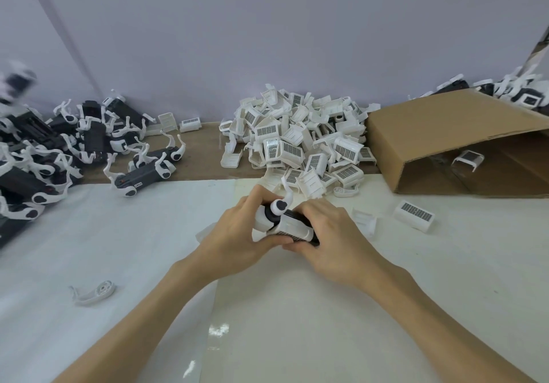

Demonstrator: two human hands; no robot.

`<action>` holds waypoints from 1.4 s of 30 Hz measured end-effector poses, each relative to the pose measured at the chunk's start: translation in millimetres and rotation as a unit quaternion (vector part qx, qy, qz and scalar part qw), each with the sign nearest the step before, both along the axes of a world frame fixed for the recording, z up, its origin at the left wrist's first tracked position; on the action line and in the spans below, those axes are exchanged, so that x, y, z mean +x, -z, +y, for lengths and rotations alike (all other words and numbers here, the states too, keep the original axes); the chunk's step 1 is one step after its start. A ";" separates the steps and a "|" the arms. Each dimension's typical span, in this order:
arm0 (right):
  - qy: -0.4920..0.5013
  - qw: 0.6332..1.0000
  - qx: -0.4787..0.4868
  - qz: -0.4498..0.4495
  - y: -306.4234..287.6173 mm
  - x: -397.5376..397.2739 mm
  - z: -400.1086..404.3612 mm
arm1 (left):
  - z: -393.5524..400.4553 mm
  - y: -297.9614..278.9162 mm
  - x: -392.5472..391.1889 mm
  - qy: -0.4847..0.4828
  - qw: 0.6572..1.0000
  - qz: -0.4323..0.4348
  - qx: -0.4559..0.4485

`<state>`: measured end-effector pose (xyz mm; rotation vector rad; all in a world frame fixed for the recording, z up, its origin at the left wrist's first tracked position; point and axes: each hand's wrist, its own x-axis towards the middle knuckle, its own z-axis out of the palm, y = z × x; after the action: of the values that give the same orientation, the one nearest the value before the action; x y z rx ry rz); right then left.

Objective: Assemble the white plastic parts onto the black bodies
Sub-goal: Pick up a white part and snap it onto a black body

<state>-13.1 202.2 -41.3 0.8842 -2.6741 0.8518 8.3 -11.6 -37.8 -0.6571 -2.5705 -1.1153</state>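
Observation:
Both hands hold one black body point(298, 217) above the middle of the table. A white plastic part point(292, 227) with a dark grille sits over the body between my hands. My left hand point(240, 234) grips the body's left end, where a white curved arm point(285, 194) sticks up. My right hand point(329, 237) is curled round the right end, its thumb under the white part. A large heap of white plastic parts point(300, 142) lies just behind my hands. A pile of black bodies with white arms point(59, 150) fills the left side.
An open cardboard box point(445, 133) lies on its side at the right, with one white part inside and more assemblies behind it. Loose white parts point(413, 211) lie right of my hands. A single white arm piece point(93, 293) lies near the left front. White sheets point(297, 323) cover the table.

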 end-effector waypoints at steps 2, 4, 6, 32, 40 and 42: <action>0.002 1.000 -0.001 0.007 0.5 1.9 -2.0 | -2.0 -1.2 0.7 0.006 1.000 0.003 -0.003; 0.003 1.000 -0.004 0.014 1.6 3.2 -3.5 | -3.8 -2.1 -0.5 0.012 1.000 0.004 -0.005; 0.005 1.000 -0.006 0.018 1.9 1.7 -3.1 | -3.9 -1.5 -1.7 0.013 1.000 0.005 -0.003; -0.041 0.998 -0.043 -0.033 -0.4 -8.3 5.5 | 0.4 8.7 -8.4 0.021 0.993 -0.003 0.113; -0.040 0.993 -0.089 -0.069 -2.1 -6.1 7.9 | 1.2 8.1 -8.7 -0.025 0.991 -0.016 0.132; -0.042 0.964 -0.207 -0.162 -6.8 -6.2 8.2 | 2.2 6.4 -7.7 -0.025 0.985 -0.016 0.169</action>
<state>-19.2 210.4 -34.5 0.8137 -2.5630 1.6258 0.6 -9.4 -44.2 -0.4914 -2.3257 -1.5065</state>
